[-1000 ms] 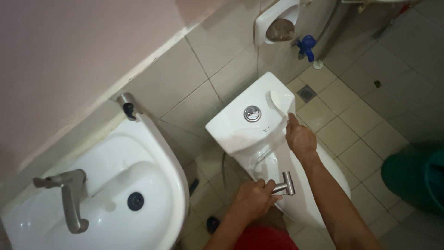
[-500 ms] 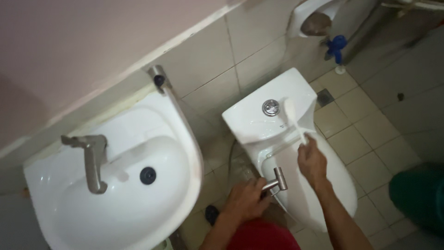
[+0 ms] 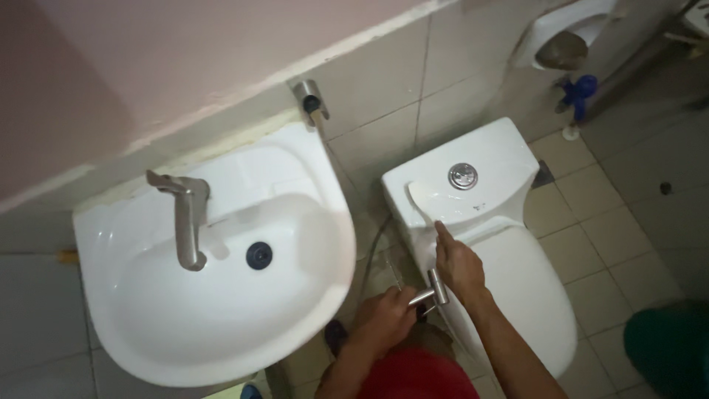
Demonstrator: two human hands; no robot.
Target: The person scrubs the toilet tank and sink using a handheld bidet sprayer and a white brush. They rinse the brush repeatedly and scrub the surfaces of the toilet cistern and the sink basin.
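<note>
My left hand (image 3: 384, 319) grips a metal bidet sprayer (image 3: 434, 290), its nozzle beside the left flank of the white toilet (image 3: 517, 288). My right hand (image 3: 459, 264) holds a white brush (image 3: 422, 198) by its handle. The brush head rests on the left part of the toilet tank lid (image 3: 495, 159), a little left of the round chrome flush button (image 3: 463, 176). The two hands are close together at the toilet's left side.
A white wash basin (image 3: 214, 310) with a metal tap (image 3: 186, 222) and dark drain fills the left. A wall holder (image 3: 565, 33) and blue valve (image 3: 577, 90) sit at top right. A green bucket (image 3: 668, 347) stands at the lower right on the tiled floor.
The view has swung left, bringing more of the basin in. My right hand has swept the brush from the tank lid's right side to its left side. My left hand keeps its hold on the sprayer.
</note>
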